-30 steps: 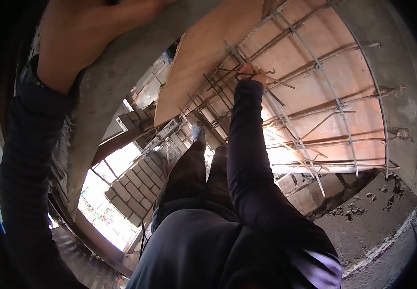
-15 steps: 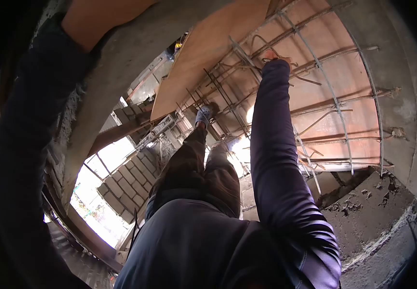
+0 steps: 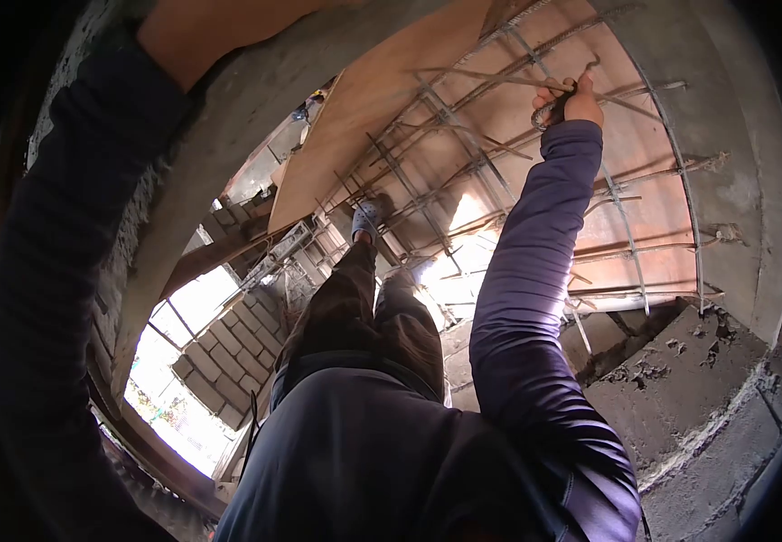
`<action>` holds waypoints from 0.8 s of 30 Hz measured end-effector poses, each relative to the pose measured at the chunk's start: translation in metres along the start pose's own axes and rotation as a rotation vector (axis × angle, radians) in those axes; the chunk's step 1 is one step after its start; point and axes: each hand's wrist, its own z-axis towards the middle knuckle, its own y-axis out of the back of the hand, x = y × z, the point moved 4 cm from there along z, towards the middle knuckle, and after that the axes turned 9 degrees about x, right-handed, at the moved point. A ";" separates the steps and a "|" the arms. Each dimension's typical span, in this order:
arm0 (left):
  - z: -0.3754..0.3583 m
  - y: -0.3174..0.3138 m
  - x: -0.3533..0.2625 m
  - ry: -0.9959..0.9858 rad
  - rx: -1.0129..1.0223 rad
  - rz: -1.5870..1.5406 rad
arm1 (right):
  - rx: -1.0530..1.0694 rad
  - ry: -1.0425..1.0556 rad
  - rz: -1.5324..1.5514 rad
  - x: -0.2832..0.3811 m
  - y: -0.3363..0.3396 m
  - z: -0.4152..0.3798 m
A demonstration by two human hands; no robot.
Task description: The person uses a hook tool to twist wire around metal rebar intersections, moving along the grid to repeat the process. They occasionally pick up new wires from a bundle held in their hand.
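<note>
My right hand (image 3: 573,101) is closed around thin metal rods, one of them a hooked tool-like piece, above the rebar grid (image 3: 621,194). A long thin rod (image 3: 481,77) reaches left from the fingers. Behind the grid is a reddish-brown plywood panel (image 3: 657,212). At the upper left, my left hand (image 3: 219,27) shows only its wrist and back beside a grey concrete edge (image 3: 255,81); its fingers are out of sight.
My shoe (image 3: 366,217) stands low among crossing bars. A block wall (image 3: 233,357) lies at lower left beside a bright opening. Rough mortar (image 3: 689,379) covers a ledge at lower right. A curved plywood sheet (image 3: 355,117) stands near the middle.
My right hand has moved up and to the right along the grid, and the long rod now extends leftward from it. The view has shifted slightly.
</note>
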 end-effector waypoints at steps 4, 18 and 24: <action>0.000 -0.009 0.014 -0.029 -0.070 -0.104 | 0.041 -0.007 -0.067 -0.011 -0.018 0.013; 0.009 -0.006 0.003 0.082 0.037 -0.044 | -0.024 -0.273 -0.150 -0.135 -0.058 0.170; 0.013 -0.004 0.001 0.143 0.106 -0.030 | -0.053 -0.325 -0.180 -0.116 -0.075 0.160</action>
